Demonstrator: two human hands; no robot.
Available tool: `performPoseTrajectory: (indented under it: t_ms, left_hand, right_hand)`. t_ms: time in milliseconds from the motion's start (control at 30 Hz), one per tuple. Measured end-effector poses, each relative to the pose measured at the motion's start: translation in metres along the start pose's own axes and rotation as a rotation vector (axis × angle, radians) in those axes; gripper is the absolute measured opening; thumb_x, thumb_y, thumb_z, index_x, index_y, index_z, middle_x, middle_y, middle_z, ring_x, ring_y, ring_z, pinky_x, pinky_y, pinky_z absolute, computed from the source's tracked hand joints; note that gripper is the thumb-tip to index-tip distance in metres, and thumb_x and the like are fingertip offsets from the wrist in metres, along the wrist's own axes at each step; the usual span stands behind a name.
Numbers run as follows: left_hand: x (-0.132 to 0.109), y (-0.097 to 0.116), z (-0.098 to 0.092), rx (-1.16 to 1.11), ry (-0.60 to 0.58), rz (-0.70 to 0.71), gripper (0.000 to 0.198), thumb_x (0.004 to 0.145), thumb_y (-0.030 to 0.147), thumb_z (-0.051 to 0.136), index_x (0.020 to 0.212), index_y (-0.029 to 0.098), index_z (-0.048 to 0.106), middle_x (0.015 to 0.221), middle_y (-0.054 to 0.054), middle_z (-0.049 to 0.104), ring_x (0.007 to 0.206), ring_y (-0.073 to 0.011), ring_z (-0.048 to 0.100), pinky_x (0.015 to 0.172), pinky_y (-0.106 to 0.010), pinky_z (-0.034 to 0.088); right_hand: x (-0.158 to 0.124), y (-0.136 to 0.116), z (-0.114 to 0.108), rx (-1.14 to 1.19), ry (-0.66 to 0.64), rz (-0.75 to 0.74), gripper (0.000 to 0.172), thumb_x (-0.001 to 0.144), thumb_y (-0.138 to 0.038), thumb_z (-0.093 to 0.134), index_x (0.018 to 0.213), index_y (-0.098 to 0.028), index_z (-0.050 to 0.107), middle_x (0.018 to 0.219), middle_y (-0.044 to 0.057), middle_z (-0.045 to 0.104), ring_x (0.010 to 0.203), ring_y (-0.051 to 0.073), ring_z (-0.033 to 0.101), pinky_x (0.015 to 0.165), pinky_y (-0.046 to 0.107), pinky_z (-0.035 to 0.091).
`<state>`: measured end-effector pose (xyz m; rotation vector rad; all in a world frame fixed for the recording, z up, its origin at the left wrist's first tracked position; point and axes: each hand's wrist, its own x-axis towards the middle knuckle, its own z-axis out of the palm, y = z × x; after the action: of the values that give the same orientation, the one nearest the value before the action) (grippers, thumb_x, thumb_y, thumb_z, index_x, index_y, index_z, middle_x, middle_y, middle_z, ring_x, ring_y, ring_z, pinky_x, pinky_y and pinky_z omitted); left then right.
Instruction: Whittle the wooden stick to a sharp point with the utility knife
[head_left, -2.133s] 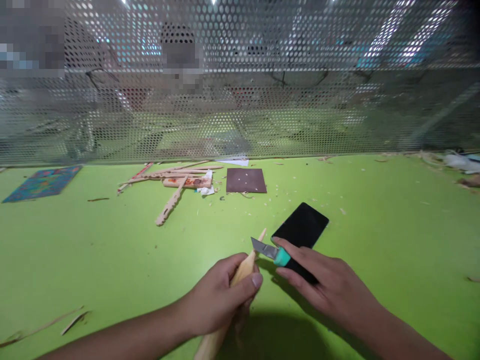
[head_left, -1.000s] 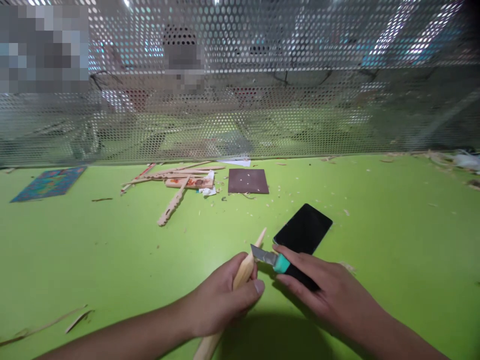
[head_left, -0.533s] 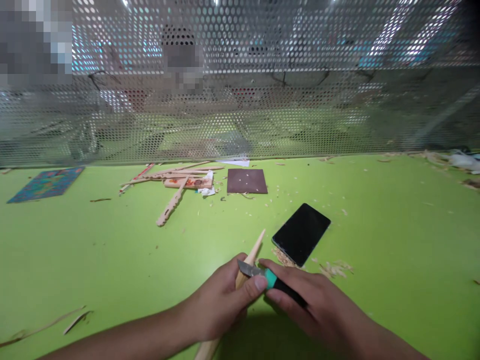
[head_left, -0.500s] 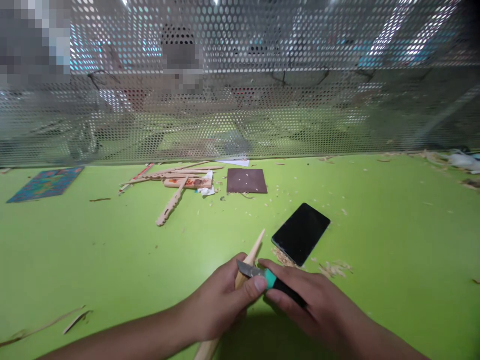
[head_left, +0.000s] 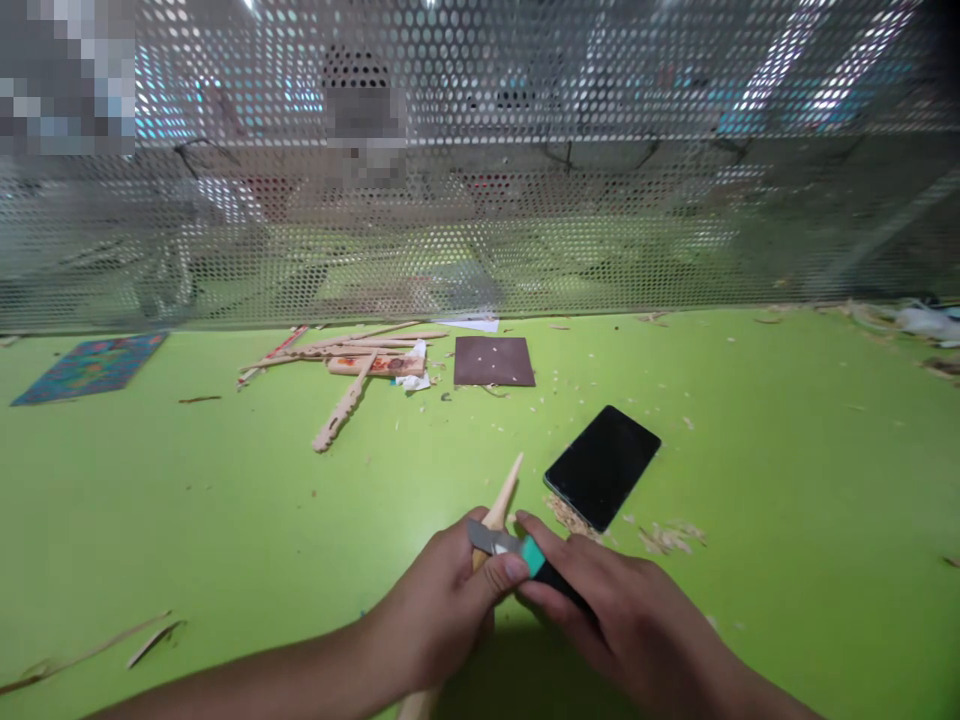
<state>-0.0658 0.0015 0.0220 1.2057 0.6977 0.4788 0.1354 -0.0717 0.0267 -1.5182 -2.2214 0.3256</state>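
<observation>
My left hand [head_left: 450, 595] is closed around a pale wooden stick [head_left: 505, 493], whose tapered point sticks out away from me. The stick's lower end shows below that hand near the bottom edge. In my right hand [head_left: 615, 600] is a carving knife [head_left: 534, 556] with a black and teal handle. Its blade lies across the stick, just below where the taper begins. My left thumb presses against the knife near the base of the blade. The right fingers are wrapped round the handle and hide much of it.
A black phone [head_left: 604, 467] lies right of the stick, with wood shavings [head_left: 671, 537] near it. Farther back are a brown square sheet [head_left: 494, 361], several carved sticks [head_left: 345, 405] and a patterned card [head_left: 90, 369]. A perforated metal screen [head_left: 480, 230] borders the table's far side.
The knife, both hands and the stick's tip have shifted slightly left. The blade still lies across the stick, and both hands keep their hold.
</observation>
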Motion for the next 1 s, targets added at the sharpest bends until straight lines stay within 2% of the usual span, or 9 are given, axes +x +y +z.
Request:
performPoseTrajectory:
  t_ms: [133,267,367,500,633,767,1000]
  left_hand:
    - [0.0,0.0,0.003,0.01,0.057,-0.007,0.045,0.092,0.06,0.069,0.092,0.017,0.057,0.085,0.0,0.052,0.081,-0.0167,0.046,0.077,-0.027,0.04]
    - [-0.001,-0.002,0.005,0.024,0.11,-0.047,0.049,0.093,0.065,0.064,0.094,0.017,0.058,0.078,0.001,0.05,0.071,-0.0146,0.044,0.063,-0.024,0.037]
    - [-0.002,-0.003,0.004,-0.026,0.075,-0.077,0.049,0.095,0.065,0.062,0.101,0.017,0.057,0.07,0.005,0.044,0.058,-0.0102,0.037,0.052,-0.022,0.031]
    - [-0.004,-0.002,0.002,-0.066,0.023,-0.108,0.048,0.095,0.064,0.062,0.106,0.018,0.053,0.066,0.008,0.04,0.049,-0.0069,0.03,0.044,-0.02,0.026]
    - [-0.004,-0.001,0.001,-0.112,-0.015,-0.099,0.046,0.098,0.062,0.06,0.11,0.019,0.051,0.063,0.01,0.037,0.047,-0.006,0.027,0.041,-0.019,0.024]
    - [-0.004,-0.001,0.0,-0.113,-0.046,-0.1,0.045,0.098,0.062,0.06,0.105,0.019,0.05,0.06,0.011,0.037,0.045,-0.0056,0.027,0.039,-0.018,0.023]
    - [-0.003,-0.001,0.0,-0.117,-0.043,-0.108,0.047,0.094,0.064,0.065,0.106,0.02,0.05,0.057,0.013,0.036,0.043,-0.0058,0.027,0.038,-0.018,0.023]
  right_hand:
    - [0.0,-0.004,0.002,-0.071,0.022,0.012,0.045,0.112,-0.039,0.035,0.15,-0.018,0.047,0.101,0.01,0.079,0.074,0.026,0.078,0.06,0.039,0.063]
    - [0.002,-0.005,0.001,-0.101,0.062,0.016,0.047,0.112,-0.039,0.036,0.149,-0.013,0.05,0.101,0.014,0.079,0.068,0.025,0.077,0.057,0.037,0.063]
    - [0.003,-0.003,-0.001,-0.1,0.113,0.014,0.046,0.111,-0.036,0.039,0.148,-0.012,0.052,0.11,0.017,0.079,0.073,0.026,0.079,0.062,0.036,0.064]
    - [0.003,0.005,-0.005,-0.059,0.155,0.113,0.045,0.11,-0.037,0.042,0.148,-0.018,0.056,0.107,0.012,0.081,0.077,0.025,0.079,0.063,0.035,0.064]
    - [0.006,0.01,-0.009,0.022,0.044,0.132,0.041,0.107,-0.036,0.046,0.139,-0.021,0.065,0.12,0.011,0.079,0.096,0.028,0.08,0.076,0.039,0.066]
    - [0.008,0.008,-0.012,0.155,-0.08,0.114,0.042,0.107,-0.037,0.046,0.14,-0.018,0.065,0.123,0.012,0.077,0.104,0.028,0.078,0.086,0.041,0.065]
    - [0.007,0.005,-0.009,0.26,-0.103,0.107,0.042,0.107,-0.036,0.046,0.142,-0.019,0.063,0.125,0.013,0.077,0.104,0.028,0.077,0.088,0.043,0.064]
